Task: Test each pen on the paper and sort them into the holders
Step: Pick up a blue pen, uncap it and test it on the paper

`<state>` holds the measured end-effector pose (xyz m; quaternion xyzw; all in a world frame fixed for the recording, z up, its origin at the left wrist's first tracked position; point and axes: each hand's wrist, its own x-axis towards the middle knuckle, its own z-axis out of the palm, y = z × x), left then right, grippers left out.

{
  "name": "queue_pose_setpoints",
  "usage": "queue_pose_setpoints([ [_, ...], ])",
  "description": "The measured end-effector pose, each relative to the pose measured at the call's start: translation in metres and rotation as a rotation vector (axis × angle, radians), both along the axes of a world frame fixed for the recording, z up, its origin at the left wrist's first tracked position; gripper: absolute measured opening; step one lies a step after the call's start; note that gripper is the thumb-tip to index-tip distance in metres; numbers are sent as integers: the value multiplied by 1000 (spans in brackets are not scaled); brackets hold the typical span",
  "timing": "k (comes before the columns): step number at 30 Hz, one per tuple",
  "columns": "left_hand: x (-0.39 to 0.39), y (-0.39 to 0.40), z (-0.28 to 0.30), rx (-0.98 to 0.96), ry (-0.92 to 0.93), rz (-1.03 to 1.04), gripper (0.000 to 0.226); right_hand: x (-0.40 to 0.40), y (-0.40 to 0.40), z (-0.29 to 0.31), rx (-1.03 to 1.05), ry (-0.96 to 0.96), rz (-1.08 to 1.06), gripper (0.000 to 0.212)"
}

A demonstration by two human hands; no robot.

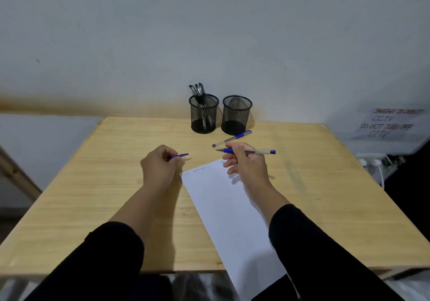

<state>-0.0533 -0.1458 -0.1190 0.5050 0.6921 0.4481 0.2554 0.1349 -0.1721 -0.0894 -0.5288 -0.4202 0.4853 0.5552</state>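
My right hand [244,161] grips an uncapped blue pen [258,152], tip pointing left, above the top edge of the white paper [223,207]. My left hand [159,164] pinches the blue pen cap [180,156] just left of the paper. A few small scribbles mark the paper's top left corner. Another blue pen [232,138] with its cap on lies on the table behind my right hand. Two black mesh holders stand at the back: the left holder [203,114] has several black pens in it, the right holder [236,114] looks empty.
The wooden table [116,184] stands against a white wall. The paper hangs over the near edge. To the right, off the table, are a handwritten CCTV notice [391,123] and white plugs with cables [374,163].
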Motion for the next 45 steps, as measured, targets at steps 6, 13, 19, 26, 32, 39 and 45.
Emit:
queue_pose_setpoints([
  [6, 6, -6, -13, 3, 97, -64, 11, 0, 4, -8, -34, -18, -34, 18],
  [13, 10, -28, -19, 228, 325, -179, 15, -1, 11, -24, -111, -82, 29, 15],
  [19, 14, -39, -33, 194, 486, -382, 18, 2, 20, -37, -102, -176, 67, 8],
  [26, 16, -40, -34, 189, 459, -366, 23, -1, 43, -40, -62, -322, 104, 13],
  [32, 15, -33, -34, 165, 440, -377, 25, -9, 46, -49, 37, -467, 135, 15],
  [39, 16, -33, -32, 162, 442, -367, 22, -10, 43, -52, 115, -629, 152, 12],
  [45, 16, -33, -31, 137, 439, -364, 23, -11, 42, -52, 113, -630, 151, 12],
])
